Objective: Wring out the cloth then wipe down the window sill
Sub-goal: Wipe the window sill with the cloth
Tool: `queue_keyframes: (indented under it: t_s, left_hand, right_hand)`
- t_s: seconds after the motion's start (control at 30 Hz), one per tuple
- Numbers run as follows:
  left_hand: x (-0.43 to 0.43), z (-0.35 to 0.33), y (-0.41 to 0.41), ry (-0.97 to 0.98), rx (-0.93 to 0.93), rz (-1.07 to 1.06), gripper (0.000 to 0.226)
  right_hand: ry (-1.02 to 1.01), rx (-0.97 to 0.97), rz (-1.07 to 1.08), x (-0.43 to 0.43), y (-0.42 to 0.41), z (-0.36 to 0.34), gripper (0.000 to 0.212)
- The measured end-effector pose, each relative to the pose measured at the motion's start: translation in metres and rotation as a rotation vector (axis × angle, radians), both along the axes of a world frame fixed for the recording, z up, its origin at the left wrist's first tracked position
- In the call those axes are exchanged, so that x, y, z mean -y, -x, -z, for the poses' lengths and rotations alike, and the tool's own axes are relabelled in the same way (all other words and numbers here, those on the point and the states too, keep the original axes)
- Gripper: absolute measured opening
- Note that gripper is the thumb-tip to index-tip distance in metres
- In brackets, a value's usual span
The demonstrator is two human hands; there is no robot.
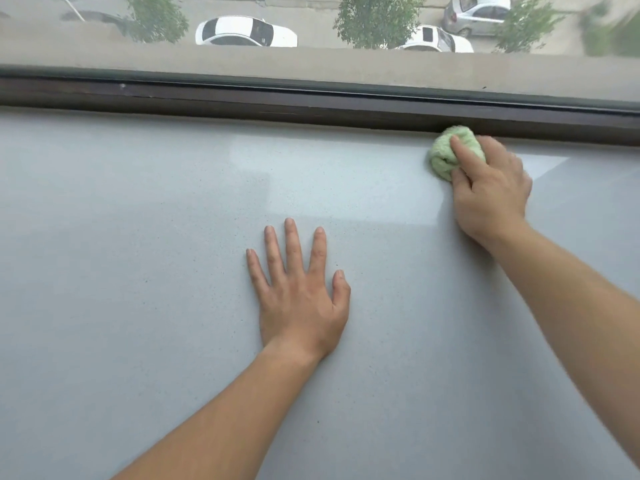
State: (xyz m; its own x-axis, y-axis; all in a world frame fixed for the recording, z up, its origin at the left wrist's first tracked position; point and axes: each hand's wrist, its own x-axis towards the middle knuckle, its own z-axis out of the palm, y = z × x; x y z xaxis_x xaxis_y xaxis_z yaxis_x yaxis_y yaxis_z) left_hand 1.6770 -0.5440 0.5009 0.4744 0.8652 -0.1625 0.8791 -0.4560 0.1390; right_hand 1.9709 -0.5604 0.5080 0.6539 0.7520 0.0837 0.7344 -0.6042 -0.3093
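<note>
Pressing balled cloth w/ right hand clamped round it into far-right sill edge, left hand splayed flat near centre, prob. bracing.

soft, even daylight enters through the far window; a pale sheen lies on the sill; the right hand is motion-blurred, and the far-right corner smears.

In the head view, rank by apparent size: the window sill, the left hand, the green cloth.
1. window sill, by far the largest.
2. left hand, flat on the sill.
3. green cloth, bunched, partly hidden under the right hand.
</note>
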Motion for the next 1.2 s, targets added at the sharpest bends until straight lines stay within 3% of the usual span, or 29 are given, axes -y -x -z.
queue_keyframes:
  t_s: [0.07,0.2,0.33,0.4,0.5,0.6,0.73,0.8,0.87,0.93,1.0,1.13,1.2]
  left_hand:
    - [0.0,0.0,0.0,0.003,-0.003,0.0,0.069]
    - [0.0,-0.001,0.001,0.007,-0.018,0.007,0.069]
    - [0.0,-0.001,0.0,0.007,-0.017,-0.003,0.07]
    - [0.0,-0.001,0.0,0.008,-0.02,-0.002,0.07]
    - [0.0,-0.001,0.001,0.014,-0.023,-0.001,0.07]
    - [0.0,-0.002,0.001,0.016,-0.025,-0.008,0.07]
    - [0.001,-0.003,0.002,0.005,-0.007,-0.013,0.07]
    - [0.002,-0.003,0.001,0.0,-0.003,-0.018,0.07]
    - [0.003,-0.002,0.001,-0.004,-0.009,-0.017,0.07]
    - [0.004,-0.001,0.002,-0.005,-0.008,-0.014,0.068]
    - [0.003,-0.002,0.005,0.008,0.002,-0.018,0.066]
    - [0.012,-0.008,0.007,0.065,0.086,-0.049,0.065]
    - [0.039,-0.015,0.011,0.051,0.155,-0.039,0.066]
  right_hand:
    - [-0.027,0.013,0.052,0.006,0.034,0.004,0.05]
    - [0.073,0.04,-0.306,0.03,0.034,0.002,0.049]
    - [0.038,-0.006,0.056,0.025,-0.002,-0.002,0.052]
    - [0.019,-0.003,0.081,0.029,0.024,-0.001,0.052]
    - [0.029,-0.008,-0.185,0.071,0.069,0.001,0.05]
    - [0.077,0.017,-0.381,0.11,0.056,0.001,0.048]
    - [0.025,-0.045,0.036,0.101,0.018,0.002,0.046]
    - [0.017,-0.072,0.124,0.098,0.039,0.001,0.045]
    - [-0.006,-0.044,-0.024,0.113,0.077,0.003,0.047]
    - [0.024,-0.007,-0.302,0.145,0.104,0.005,0.049]
    - [0.084,-0.002,-0.466,0.167,0.093,0.004,0.047]
    - [0.044,-0.032,-0.137,0.161,0.041,0.001,0.047]
    - [0.022,-0.073,-0.014,0.162,0.057,0.0,0.046]
